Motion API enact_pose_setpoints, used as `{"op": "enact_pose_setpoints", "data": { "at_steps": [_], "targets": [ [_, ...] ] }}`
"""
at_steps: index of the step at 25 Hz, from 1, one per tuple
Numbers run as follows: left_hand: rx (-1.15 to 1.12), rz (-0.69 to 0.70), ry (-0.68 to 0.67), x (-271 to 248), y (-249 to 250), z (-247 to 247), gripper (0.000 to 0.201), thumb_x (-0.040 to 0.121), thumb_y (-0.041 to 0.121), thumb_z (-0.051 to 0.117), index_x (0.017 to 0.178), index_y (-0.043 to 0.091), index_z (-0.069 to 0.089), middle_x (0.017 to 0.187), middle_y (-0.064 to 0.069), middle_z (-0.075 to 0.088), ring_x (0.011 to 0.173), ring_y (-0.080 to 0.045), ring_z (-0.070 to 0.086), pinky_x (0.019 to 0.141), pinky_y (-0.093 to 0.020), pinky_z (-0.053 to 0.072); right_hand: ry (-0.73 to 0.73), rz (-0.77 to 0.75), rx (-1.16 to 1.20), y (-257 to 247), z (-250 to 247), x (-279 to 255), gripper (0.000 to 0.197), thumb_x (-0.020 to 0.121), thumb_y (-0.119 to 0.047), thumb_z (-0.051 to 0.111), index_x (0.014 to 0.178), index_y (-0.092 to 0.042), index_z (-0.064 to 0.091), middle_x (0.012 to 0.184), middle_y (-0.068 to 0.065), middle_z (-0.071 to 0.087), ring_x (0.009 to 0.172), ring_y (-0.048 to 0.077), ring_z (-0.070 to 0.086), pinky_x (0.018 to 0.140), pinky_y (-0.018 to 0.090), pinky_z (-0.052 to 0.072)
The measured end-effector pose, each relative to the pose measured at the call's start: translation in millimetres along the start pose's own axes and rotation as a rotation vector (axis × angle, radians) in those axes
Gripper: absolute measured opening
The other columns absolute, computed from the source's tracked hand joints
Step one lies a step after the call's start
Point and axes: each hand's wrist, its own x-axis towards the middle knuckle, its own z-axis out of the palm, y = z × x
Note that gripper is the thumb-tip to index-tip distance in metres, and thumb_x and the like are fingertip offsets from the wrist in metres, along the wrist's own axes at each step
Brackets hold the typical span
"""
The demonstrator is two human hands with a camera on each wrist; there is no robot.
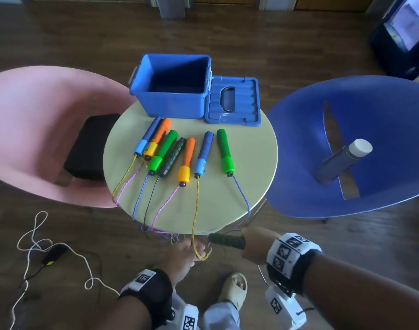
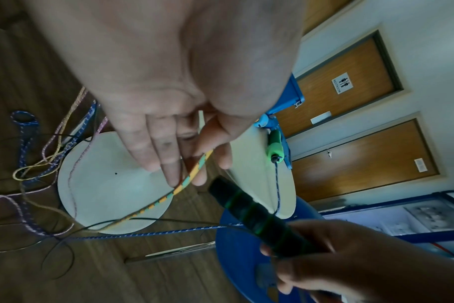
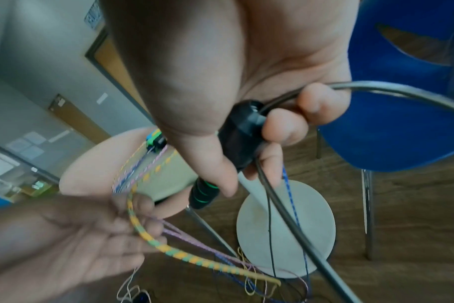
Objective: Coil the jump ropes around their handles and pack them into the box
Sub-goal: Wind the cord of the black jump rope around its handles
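My right hand [image 1: 253,244] grips a black-and-green jump rope handle [image 1: 226,241] while my left hand [image 1: 184,254] catches an orange-and-teal rope [image 1: 194,210].

Only the head view shows the round counter [image 1: 246,163] carrying the open blue box [image 1: 172,101], its lid [image 1: 233,101] just beside it, and seven handles lying in a row with their ropes trailing over the near edge. The right wrist view alone shows my right fingers [image 3: 285,125] curled around the handle's cap end, its black cord [image 3: 285,209] running out past them. The left wrist view shows my left fingers [image 2: 169,155] nearly straight, thumb and fingers pinching the rope as it crosses them, the held handle just beside their tips.
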Motion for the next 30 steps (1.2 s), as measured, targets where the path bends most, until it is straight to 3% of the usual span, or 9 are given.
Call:
{"op": "enact_pose_setpoints", "data": {
  "at_steps": [4,6,10,14,17,21,24,27,30],
  "targets": [
    [0.062,0.103,0.006,2,5,-5,0.029,0.078,0.003,0.054,0.073,0.026,0.071,0.069,0.006,0.068,0.064,-0.005,0.066,0.066,-0.025,0.049,0.026,-0.068,0.001,-27,7,24,0.014,0.084,-0.02,0.051,0.089,-0.03,0.057,0.089,-0.009,0.064,0.085,0.02,0.065,0.079,0.032,0.055],
    [0.208,0.156,0.041,4,5,-9,0.027,0.078,0.012,0.06,0.085,0.035,0.072,0.069,0.01,0.067,0.066,-0.007,0.063,0.07,-0.029,0.051,0.024,-0.084,-0.002,-34,10,33,0.018,0.083,-0.021,0.052,0.096,-0.032,0.059,0.096,-0.01,0.067,0.092,0.021,0.065,0.084,0.034,0.052],
    [0.773,0.311,0.159,-3,7,-17,0.028,0.086,0.034,0.059,0.113,0.039,0.062,0.1,0.013,0.06,0.093,-0.012,0.062,0.079,-0.027,0.048,0.041,-0.077,-0.033,-42,14,44,0.016,0.085,-0.024,0.057,0.089,-0.04,0.052,0.097,-0.016,0.062,0.098,0.018,0.057,0.086,0.037,0.032],
    [1.015,0.412,0.157,-12,10,-24,0.038,0.085,0.049,0.054,0.122,0.039,0.053,0.115,0.012,0.051,0.098,-0.014,0.061,0.075,-0.028,0.045,0.019,-0.077,-0.019,-45,11,47,0.018,0.088,-0.032,0.064,0.097,-0.044,0.055,0.088,-0.021,0.053,0.1,0.015,0.049,0.095,0.043,0.03],
    [1.016,0.386,0.163,-13,11,-35,0.03,0.088,0.052,0.054,0.113,0.035,0.056,0.105,0.011,0.062,0.095,-0.015,0.064,0.071,-0.027,0.043,0.033,-0.09,-0.023,-48,9,42,0.039,0.087,-0.042,0.067,0.124,-0.044,0.052,0.118,-0.015,0.061,0.121,0.018,0.05,0.106,0.043,0.029],
    [0.945,0.338,0.175,-19,9,-50,0.035,0.082,0.058,0.059,0.092,0.024,0.058,0.085,0.006,0.065,0.081,-0.015,0.062,0.068,-0.03,0.047,-0.004,-0.129,-0.01,-40,20,38,0.069,0.086,-0.038,0.061,0.146,-0.051,0.029,0.149,-0.019,0.042,0.141,0.017,0.036,0.114,0.044,0.031],
    [0.972,0.31,0.311,-32,12,-62,0.045,0.077,0.065,0.056,0.076,0.022,0.047,0.071,0.004,0.056,0.074,-0.019,0.059,0.061,-0.032,0.045,-0.047,-0.11,0.05,-32,20,33,0.071,0.085,-0.034,0.062,0.147,-0.046,0.03,0.149,-0.012,0.045,0.138,0.019,0.043,0.111,0.036,0.038],
    [1.036,0.273,0.449,-54,26,-73,0.046,0.079,0.063,0.059,0.081,0.018,0.054,0.076,0.003,0.061,0.077,-0.019,0.061,0.058,-0.03,0.033,-0.111,-0.093,0.009,-23,9,21,0.048,0.094,-0.028,0.058,0.14,-0.023,0.049,0.139,0.0,0.055,0.126,0.02,0.052,0.105,0.03,0.041],
    [1.051,0.316,0.553,-76,39,-81,0.045,0.073,0.057,0.07,0.067,0.019,0.047,0.062,0.005,0.048,0.066,-0.022,0.061,0.051,-0.029,0.025,-0.137,-0.079,-0.002,-15,4,9,0.041,0.093,-0.031,0.058,0.133,-0.02,0.055,0.135,0.0,0.058,0.124,0.018,0.053,0.104,0.028,0.041]
  ]
}}
